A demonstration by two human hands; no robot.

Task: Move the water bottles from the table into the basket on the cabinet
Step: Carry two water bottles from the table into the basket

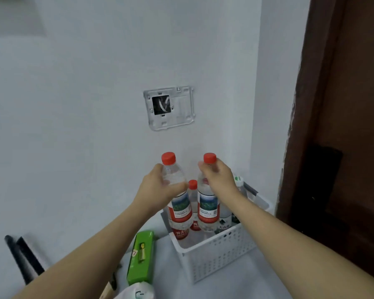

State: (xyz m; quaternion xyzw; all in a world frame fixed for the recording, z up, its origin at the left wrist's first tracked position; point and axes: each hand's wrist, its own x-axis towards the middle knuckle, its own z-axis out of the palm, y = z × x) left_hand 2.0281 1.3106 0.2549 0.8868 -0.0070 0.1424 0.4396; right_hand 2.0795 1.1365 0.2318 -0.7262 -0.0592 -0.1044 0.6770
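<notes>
Bottles going into the basket (214,253), one in each hand.

Left hand (158,188) has its fingers and thumb curled round the shoulder of the left bottle (178,203), right hand (219,176) grips the right bottle (207,208) up at the neck just under the red cap. Both are upright, with their bottoms already down inside the white perforated basket at the near side. Further back in there sit a third red-capped bottle (193,195) between the two held ones, and a green-label bottle (239,190) off to the right. Basket's on a pale cabinet top (235,283) against the wall. Just left of it lies a green box (141,257). White wall bracket (168,107) up above, brown door (343,126) on the right.
</notes>
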